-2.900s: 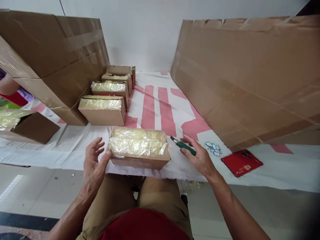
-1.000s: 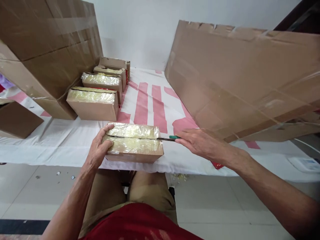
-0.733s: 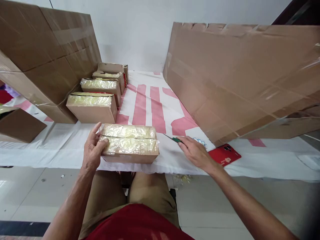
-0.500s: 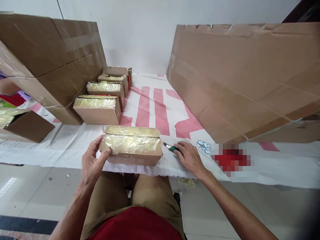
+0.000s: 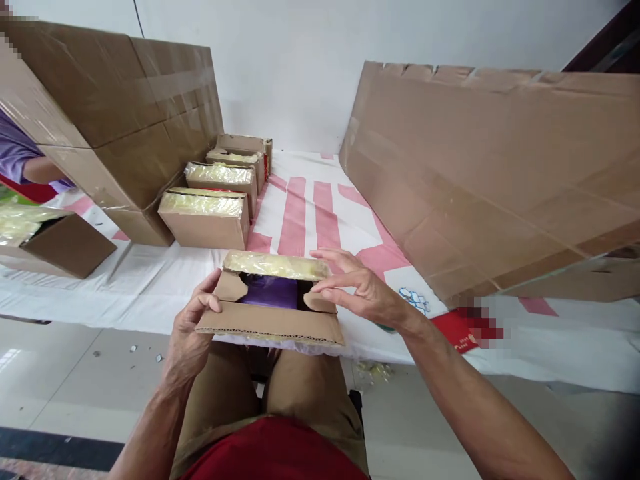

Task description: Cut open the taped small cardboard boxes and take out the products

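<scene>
1. I see the open box (image 5: 270, 319), bottom middle of the frame, something purple (image 5: 273, 292) inside.
2. My left hand (image 5: 194, 325) pinches its left end.
3. My right hand (image 5: 367, 298), fingers apart, is at its right flap (image 5: 321, 302).

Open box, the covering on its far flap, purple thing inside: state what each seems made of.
Open box: matt brown corrugated cardboard; wavy core along its near edge. Flap covering: glossy, wrinkled, probably plastic tape. Purple thing: smooth, slightly sheeny, perhaps plastic or coated card.
</scene>
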Demonstrator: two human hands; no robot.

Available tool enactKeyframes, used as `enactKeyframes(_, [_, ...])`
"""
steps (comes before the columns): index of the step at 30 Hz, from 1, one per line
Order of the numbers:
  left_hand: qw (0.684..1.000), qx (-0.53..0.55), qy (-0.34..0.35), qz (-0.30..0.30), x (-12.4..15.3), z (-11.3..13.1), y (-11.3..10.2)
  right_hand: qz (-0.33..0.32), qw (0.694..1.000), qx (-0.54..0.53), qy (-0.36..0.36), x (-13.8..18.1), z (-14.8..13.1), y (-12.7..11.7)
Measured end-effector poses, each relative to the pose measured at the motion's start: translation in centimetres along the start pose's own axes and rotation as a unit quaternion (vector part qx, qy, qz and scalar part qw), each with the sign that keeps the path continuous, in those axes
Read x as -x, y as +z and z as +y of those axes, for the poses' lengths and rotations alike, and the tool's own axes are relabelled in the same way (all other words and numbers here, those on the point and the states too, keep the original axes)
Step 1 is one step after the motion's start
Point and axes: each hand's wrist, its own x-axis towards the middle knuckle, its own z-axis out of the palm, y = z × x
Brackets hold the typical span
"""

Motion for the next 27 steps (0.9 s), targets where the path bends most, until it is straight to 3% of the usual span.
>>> enactKeyframes(3, [1.000, -0.013, 0.005, -0.003, 0.1, -0.1, -0.1, -0.051, 0.995, 0.084, -0.022, -1.1, -0.4, 0.6])
enactKeyframes(8, [0.999, -0.019, 0.018, -0.019, 0.0, -0.6, -0.5, 0.015, 0.989, 0.144, -0.016, -2.4, 0.0, 1.5])
enactKeyframes(14, [0.998, -0.030, 0.031, -0.035, 0.1, -1.2, -0.9, 0.087, 0.990, 0.106, 0.017, -6.0, 2.4, 2.1])
enactKeyframes(18, [0.998, -0.036, 0.023, -0.045, 0.2, -1.0, -1.1, 0.022, 0.980, 0.165, 0.106, -7.8, 4.6, 2.8])
enactKeyframes(21, [0.998, -0.034, 0.023, -0.051, 0.3, -0.8, -1.3, -0.035, 0.980, 0.164, 0.104, -7.9, 5.4, 2.9])
enactKeyframes(23, [0.998, -0.029, 0.028, -0.058, 0.3, -0.7, -1.4, -0.007, 0.979, 0.182, 0.089, -7.5, 4.9, 2.7])
enactKeyframes(27, [0.997, -0.023, 0.047, -0.056, 0.2, -0.9, -1.6, 0.110, 0.957, 0.267, 0.024, -6.4, 1.5, 2.1])
